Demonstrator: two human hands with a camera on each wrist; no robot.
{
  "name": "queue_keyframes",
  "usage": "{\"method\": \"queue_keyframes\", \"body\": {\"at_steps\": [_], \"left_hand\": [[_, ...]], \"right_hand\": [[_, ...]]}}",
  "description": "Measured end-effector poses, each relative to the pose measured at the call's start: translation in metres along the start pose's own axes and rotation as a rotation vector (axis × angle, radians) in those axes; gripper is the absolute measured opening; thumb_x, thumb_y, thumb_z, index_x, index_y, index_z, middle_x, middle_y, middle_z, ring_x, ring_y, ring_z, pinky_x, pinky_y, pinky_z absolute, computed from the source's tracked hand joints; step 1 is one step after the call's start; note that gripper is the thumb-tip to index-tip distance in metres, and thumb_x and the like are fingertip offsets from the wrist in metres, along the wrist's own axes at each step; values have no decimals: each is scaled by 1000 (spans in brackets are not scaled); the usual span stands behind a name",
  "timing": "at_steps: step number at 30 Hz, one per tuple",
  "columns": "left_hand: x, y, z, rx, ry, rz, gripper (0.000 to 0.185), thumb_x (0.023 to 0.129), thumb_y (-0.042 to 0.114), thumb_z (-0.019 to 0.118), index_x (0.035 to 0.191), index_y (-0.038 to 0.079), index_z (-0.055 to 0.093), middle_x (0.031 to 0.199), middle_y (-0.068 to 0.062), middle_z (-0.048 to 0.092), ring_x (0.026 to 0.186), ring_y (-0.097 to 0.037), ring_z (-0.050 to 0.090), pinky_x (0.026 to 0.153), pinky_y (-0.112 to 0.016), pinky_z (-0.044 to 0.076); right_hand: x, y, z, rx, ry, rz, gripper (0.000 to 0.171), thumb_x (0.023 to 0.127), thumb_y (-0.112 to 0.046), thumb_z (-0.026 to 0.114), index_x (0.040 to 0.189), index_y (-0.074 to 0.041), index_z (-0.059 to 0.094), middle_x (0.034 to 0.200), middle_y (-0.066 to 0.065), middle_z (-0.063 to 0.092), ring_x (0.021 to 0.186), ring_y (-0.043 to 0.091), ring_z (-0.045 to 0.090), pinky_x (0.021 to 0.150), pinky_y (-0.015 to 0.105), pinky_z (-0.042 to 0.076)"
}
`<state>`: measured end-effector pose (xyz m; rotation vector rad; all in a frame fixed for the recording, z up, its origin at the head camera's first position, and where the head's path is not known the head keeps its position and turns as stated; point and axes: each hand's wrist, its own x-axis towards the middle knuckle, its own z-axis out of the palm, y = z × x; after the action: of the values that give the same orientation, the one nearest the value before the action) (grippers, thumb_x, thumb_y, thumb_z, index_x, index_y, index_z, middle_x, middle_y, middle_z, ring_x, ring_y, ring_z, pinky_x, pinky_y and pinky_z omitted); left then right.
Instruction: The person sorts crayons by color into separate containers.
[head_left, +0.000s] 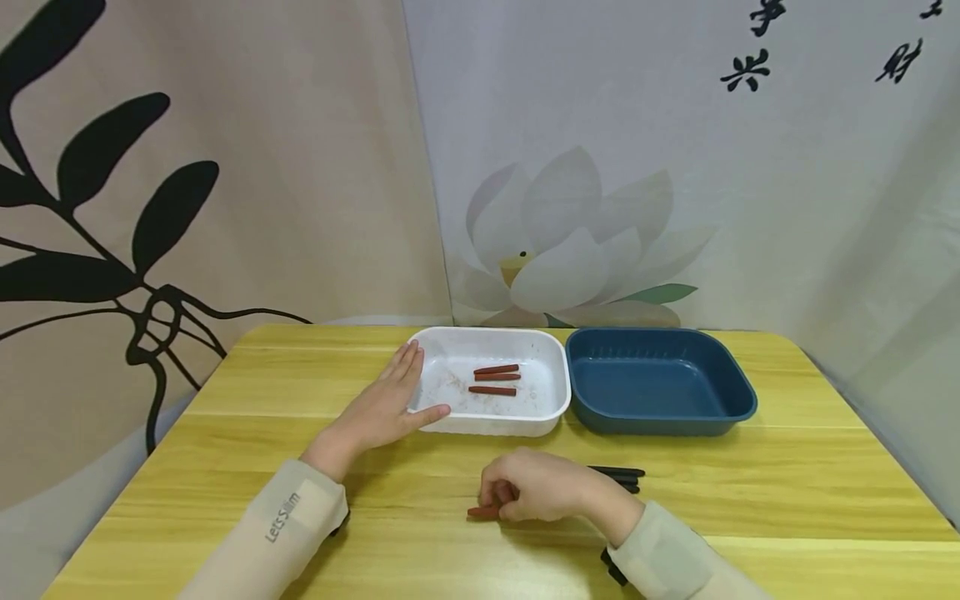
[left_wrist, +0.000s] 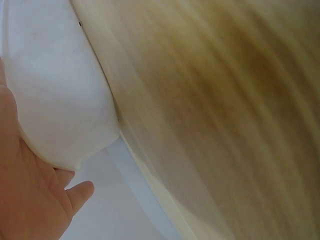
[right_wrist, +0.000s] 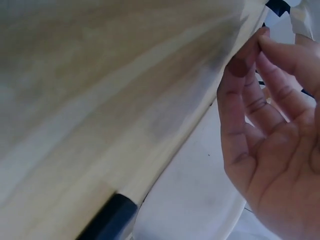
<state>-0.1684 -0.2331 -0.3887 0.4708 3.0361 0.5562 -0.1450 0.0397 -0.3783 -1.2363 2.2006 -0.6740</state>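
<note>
Fingers of the right hand pinch a reddish stick off the yellow table, seemingly mid-pickup, while the flat, open left hand steadies the white tray holding three similar sticks, so the next move likely needs a lift over its rim.

A yellow wood-grain counter carries two trays side by side near its far edge: a white tray toward the middle and a blue tray to its right. A red stick and some black sticks lie nearer the front edge.
</note>
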Motion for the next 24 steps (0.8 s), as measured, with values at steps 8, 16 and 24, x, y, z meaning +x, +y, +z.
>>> {"method": "queue_keyframes", "body": {"at_steps": [8, 16, 24], "left_hand": [[0, 0, 0, -3, 1, 1, 103, 94, 66, 50, 157, -4, 8, 167, -19, -1, 156, -33, 0, 126, -49, 14], [-1, 1, 0, 7, 8, -1, 104, 94, 66, 50, 156, -6, 9, 167, -20, 0, 156, -34, 1, 126, -49, 14], [0, 2, 0, 5, 18, 4, 103, 94, 65, 51, 156, -7, 10, 167, -20, 0, 156, -34, 1, 125, -49, 14]], "right_hand": [[0, -2, -6, -2, 67, -38, 15, 87, -2, 70, 92, -16, 71, 73, -13, 57, 65, -3, 48, 62, 15, 45], [2, 0, -15, -33, 200, -139, 15, 87, -2, 70, 95, -14, 71, 79, -8, 59, 70, 3, 52, 64, 15, 47], [0, 1, -36, -44, 259, -170, 17, 89, 0, 66, 99, -12, 71, 82, -6, 61, 73, 1, 53, 67, 22, 52]]}}
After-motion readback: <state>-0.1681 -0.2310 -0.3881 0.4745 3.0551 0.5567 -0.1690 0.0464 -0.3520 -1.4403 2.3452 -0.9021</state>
